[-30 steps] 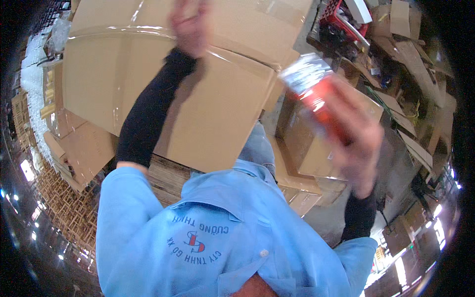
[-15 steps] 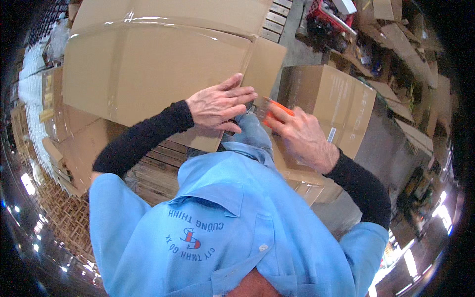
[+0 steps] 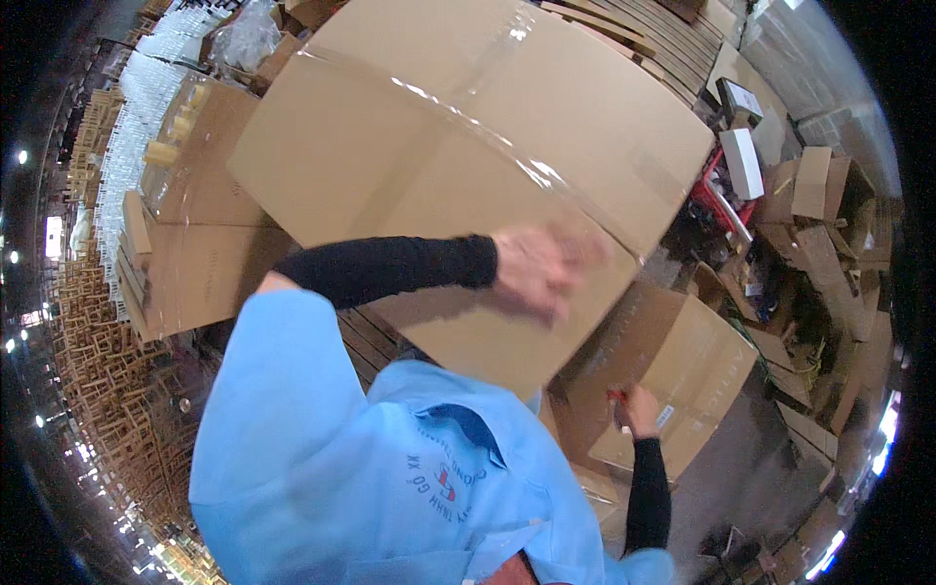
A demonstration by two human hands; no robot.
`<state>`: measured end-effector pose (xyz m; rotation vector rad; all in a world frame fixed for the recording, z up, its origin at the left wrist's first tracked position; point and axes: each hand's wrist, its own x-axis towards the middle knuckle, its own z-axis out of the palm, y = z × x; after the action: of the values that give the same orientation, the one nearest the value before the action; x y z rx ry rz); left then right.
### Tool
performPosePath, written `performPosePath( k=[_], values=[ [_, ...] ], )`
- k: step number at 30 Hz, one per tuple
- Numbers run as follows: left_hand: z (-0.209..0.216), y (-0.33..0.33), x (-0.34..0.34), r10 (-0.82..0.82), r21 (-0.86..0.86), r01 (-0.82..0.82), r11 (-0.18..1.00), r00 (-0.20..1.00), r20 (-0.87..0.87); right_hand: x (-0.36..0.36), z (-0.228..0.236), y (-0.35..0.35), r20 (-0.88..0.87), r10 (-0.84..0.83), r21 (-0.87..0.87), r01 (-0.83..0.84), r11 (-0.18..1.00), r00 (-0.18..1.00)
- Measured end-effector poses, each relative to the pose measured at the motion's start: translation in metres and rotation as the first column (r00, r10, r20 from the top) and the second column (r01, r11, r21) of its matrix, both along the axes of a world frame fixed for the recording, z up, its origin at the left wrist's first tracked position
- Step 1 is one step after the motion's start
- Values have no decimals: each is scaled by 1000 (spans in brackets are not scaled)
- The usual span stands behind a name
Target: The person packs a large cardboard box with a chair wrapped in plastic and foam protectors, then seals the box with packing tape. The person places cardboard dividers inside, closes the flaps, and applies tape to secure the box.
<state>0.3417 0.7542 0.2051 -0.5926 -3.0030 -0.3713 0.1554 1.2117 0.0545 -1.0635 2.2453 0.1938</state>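
Note:
A large brown carton [image 3: 409, 146] lies in front of me, with clear tape [image 3: 468, 122] shining along its top seam. My left hand [image 3: 551, 268] is over its near right part, smeared by motion but with the fingers stretched out and holding nothing; whether it touches the cardboard I cannot tell. Lower on the right, my right hand [image 3: 640, 410] is closed round a small orange-red tool [image 3: 616, 398], mostly hidden by the fingers, its kind unclear. Behind that hand stands a smaller printed carton [image 3: 692, 375].
At left, another carton [image 3: 210, 263] carries yellowish tape rolls [image 3: 161, 153]. Stacked wooden frames [image 3: 117, 409] fill the far left. Wooden slats [image 3: 653, 44] show beyond the large carton. A red crate [image 3: 717, 200] and loose cardboard pieces [image 3: 824, 263] crowd the right side.
My hands have moved apart: the left is farther over the large carton, while the right has drawn down and right with the orange-red tool. My view has turned and shifted.

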Motion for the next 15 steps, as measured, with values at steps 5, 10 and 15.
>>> performPosePath(
  k=[5,10,15],
  values=[
    [-52,-248,101,801,-121,-809,576,588,-118,65,55,78,-70,-653,-193,632,750,754],
    [-81,-531,270,839,-75,-839,539,542,-39,185,86,64,63,-833,-88,834,545,550],
    [-58,-555,288,589,487,-829,-275,256,767,239,111,25,122,-959,-240,946,220,254]
  ],
)
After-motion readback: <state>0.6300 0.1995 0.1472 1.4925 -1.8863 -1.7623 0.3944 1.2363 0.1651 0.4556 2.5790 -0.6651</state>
